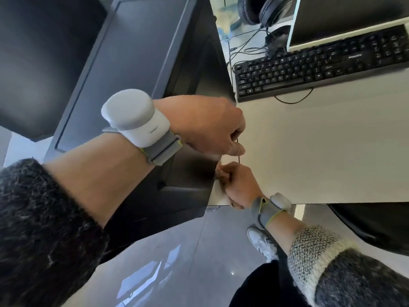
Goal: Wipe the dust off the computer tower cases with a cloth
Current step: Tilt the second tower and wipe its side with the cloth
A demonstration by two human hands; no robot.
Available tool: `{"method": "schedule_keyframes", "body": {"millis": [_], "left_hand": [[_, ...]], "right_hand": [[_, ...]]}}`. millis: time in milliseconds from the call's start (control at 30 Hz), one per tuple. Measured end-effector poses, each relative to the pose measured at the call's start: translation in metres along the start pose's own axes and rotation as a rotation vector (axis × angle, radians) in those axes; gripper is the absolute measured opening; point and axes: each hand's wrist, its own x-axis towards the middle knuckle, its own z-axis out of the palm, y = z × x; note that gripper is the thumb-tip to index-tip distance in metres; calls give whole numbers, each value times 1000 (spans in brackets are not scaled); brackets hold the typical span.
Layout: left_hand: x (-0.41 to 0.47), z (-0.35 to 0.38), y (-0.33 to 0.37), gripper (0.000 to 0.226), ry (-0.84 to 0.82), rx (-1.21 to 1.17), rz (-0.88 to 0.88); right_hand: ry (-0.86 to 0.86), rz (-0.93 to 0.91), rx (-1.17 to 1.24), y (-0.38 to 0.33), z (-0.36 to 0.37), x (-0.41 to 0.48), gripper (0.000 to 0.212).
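A black computer tower (132, 63) stands to the left of the pale desk (309, 151), with its dark glossy side panel (190, 173) facing the desk. My left hand (210, 127) hovers over the tower's near top corner with its fingers curled, pinching a thin black cord (238, 151) that runs down toward my right hand. My right hand (238, 185) is lower, at the desk's front left corner. Its fingers are curled against the tower's side, around what looks like a pale cloth (219, 192), which is mostly hidden.
A black keyboard (321, 67), a white-framed monitor (345, 18), headphones (263, 9) and loose cables (245, 47) lie at the back of the desk. A second dark case (44, 63) stands at the far left. Below are the glossy grey floor (177, 262), a black chair seat (376, 227) and my white shoe (261, 242).
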Motion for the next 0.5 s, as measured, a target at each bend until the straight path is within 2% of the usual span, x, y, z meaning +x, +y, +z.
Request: {"method": "schedule_keyframes", "body": {"millis": [200,267,367,433,500], "left_hand": [[2,-1,-1,32,0,0,-7],[3,0,-1,34,4,10,-6],[4,0,1,35,15,14,-9],[4,1,-1,35,18,9,-11],[5,2,-3,35,30,13,-6]], "right_hand": [[124,36,8,-9,17,0,32],[17,42,-8,-7,31,-24,33],[-111,-59,-43,2,31,-47,20],[-66,2,58,-1,22,-38,25],[76,80,154,-7,17,-23,26]]}}
